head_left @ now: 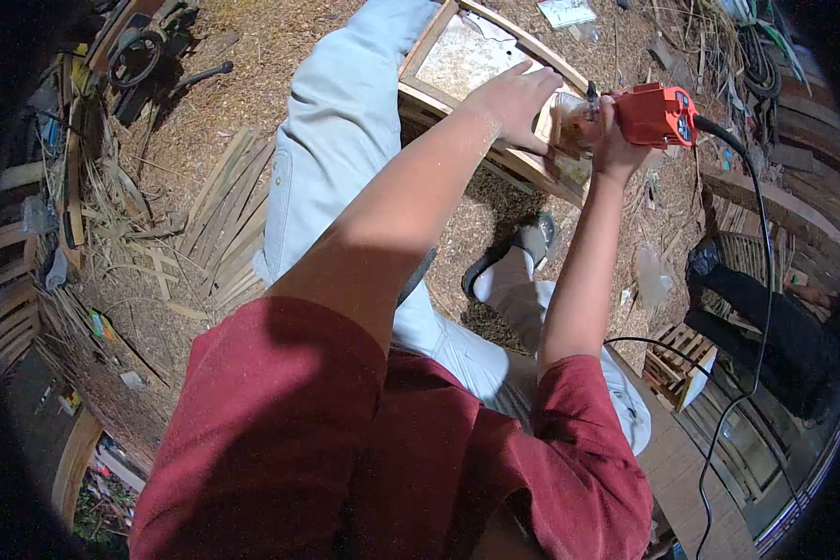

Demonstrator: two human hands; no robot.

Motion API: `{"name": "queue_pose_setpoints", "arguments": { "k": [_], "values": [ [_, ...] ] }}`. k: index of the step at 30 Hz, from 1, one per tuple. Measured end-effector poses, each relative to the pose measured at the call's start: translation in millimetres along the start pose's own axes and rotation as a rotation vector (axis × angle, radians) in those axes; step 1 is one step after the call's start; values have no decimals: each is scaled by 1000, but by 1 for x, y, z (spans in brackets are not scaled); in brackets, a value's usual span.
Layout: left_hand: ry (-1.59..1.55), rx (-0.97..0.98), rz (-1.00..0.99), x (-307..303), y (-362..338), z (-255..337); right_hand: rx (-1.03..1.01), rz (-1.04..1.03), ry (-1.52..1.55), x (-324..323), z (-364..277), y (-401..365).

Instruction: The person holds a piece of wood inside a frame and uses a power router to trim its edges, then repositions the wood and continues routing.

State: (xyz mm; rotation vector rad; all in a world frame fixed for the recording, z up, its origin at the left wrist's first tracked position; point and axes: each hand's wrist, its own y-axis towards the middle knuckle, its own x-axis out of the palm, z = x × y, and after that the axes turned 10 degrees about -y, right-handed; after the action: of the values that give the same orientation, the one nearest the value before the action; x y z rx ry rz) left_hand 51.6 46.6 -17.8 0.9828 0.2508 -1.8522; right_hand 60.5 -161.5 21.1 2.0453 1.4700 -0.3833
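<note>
Glossy orange plastic on the power tool (651, 117) at far right, smooth black cable (761, 205), pale wooden frame (537, 42) around a blotchy white panel (467, 61), matt red cloth shirt (420, 439), rough wood shavings (205, 112) covering the ground

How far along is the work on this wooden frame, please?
The wooden frame already looks assembled around its pale panel. The left hand rests on it; the right hand holds the red power tool at one edge. Finishing that edge is probably left, though hands and tool partly hide it.
</note>
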Motion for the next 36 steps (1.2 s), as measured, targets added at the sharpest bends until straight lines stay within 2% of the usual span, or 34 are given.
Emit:
{"name": "queue_pose_setpoints", "arguments": {
  "k": [4, 7, 10, 16, 19, 22, 25, 31, 34, 36],
  "values": [
    [-3, 11, 3, -1, 0, 0, -49, 15, -46, 0, 0, 5],
    [-5, 27, 7, -2, 0, 0, -5, -3, -36, -2, 4, 8],
    [-21, 24, 9, -5, -1, 2, -169, 20, -200, -5, 11, 14],
    [12, 19, 14, -2, -1, 3, -99, 110, 53, -5, 17, 14],
    [18, 3, 7, -5, -3, 5, -194, 74, -174, -14, 25, 20],
    [21, 15, 15, -3, -2, 3, -183, 78, -20, -16, 25, 20],
    [17, 23, 19, 0, -2, 0, -90, 82, 87, -15, 20, 18],
    [30, 14, -2, -3, -1, 2, -51, 84, -13, -15, 23, 15],
    [37, 26, 3, -1, 1, -1, -135, 74, -19, -14, 23, 15],
    [37, 33, 5, -1, 1, -1, -118, 68, -62, -15, 18, 12]
  ]
}}
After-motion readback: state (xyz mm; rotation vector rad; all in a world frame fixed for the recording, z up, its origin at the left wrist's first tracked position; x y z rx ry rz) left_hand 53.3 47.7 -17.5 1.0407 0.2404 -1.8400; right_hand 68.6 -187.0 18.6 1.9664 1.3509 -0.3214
